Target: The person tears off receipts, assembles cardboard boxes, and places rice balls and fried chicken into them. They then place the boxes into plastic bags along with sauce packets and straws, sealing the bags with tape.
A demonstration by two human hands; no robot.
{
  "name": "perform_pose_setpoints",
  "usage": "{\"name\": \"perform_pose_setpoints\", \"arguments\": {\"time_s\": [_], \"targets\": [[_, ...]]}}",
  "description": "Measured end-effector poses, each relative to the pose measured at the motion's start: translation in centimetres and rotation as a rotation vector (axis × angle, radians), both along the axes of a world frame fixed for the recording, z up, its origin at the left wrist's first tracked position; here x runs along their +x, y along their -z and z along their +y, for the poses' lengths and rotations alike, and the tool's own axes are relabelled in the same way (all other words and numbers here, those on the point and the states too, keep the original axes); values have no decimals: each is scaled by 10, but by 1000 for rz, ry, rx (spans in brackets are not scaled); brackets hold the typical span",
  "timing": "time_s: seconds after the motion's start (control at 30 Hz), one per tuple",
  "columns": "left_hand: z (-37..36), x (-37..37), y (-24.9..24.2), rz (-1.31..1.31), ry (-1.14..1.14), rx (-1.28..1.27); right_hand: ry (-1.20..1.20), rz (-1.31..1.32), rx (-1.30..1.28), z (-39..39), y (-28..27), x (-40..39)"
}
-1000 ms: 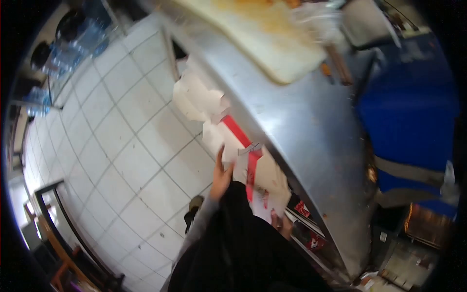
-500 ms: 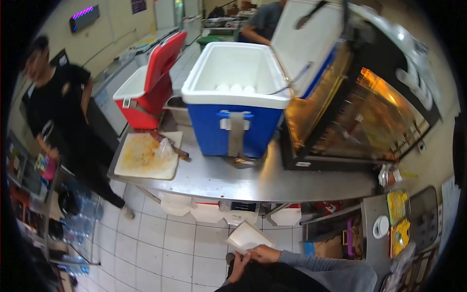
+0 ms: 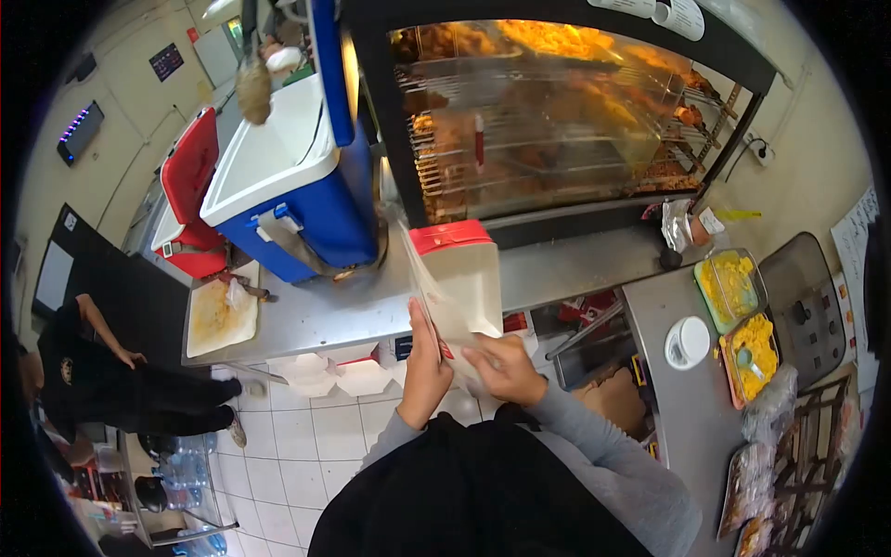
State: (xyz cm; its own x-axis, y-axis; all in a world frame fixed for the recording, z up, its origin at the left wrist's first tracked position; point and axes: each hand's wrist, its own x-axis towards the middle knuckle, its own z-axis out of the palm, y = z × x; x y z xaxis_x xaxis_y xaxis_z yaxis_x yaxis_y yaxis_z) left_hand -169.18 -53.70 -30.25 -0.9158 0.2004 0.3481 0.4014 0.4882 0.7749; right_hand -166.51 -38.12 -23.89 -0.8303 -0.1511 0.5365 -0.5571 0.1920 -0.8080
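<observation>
In front of me a cardboard food box (image 3: 471, 278) stands partly unfolded, white inside with a red end panel at the top. My left hand (image 3: 425, 369) is closed on its left side, thumb pointing up along the board. My right hand (image 3: 508, 368) pinches the box's near right edge between thumb and fingers. Both hands are above the floor, at the near side of the steel counter (image 3: 548, 267).
Behind are a glass-fronted food warmer (image 3: 557, 121), a blue cooler (image 3: 311, 218) and a red cooler (image 3: 190, 200). A stained cutting board (image 3: 218, 320) lies left. Yellow food containers (image 3: 730, 283) and a white tub (image 3: 688, 342) sit right. A person (image 3: 121, 381) stands left.
My view has swung right, toward the food warmer. The box, which was a flatter white shape low before me, is now raised and opened out, with my hands farther apart on it.
</observation>
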Motion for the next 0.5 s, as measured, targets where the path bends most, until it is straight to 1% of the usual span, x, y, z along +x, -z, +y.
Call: {"name": "perform_pose_setpoints", "arguments": {"time_s": [0.03,0.07,0.13,0.17,0.2,0.23,0.27,0.33,0.4,0.47,0.5], "targets": [[14,-13,6,63,-17,-68,5,14,-20,25,-3,-7],[22,-21,15,-32,-25,45,92,11,107,55,16,-8],[19,-41,30,3,-210,-48,188,-43,66,115,-18,-9],[12,-48,30,-10,-291,-118,238,-257,-132,147,-13,-9],[5,-57,26,53,-339,-201,250,-343,-401,171,-23,-10],[-2,-67,20,115,-388,-281,255,-427,-600,198,-26,-11],[-4,-76,12,165,-425,-276,237,-416,-683,222,-28,-14],[-6,-96,-1,240,-472,-303,306,-434,-694,250,-33,-19],[-7,-116,-2,192,-475,-372,380,-465,-718,263,-23,-31],[-2,-138,12,437,-525,-376,465,-500,-769,268,3,-53],[10,-137,12,503,-613,-359,342,-442,-819,273,34,-68]]}}
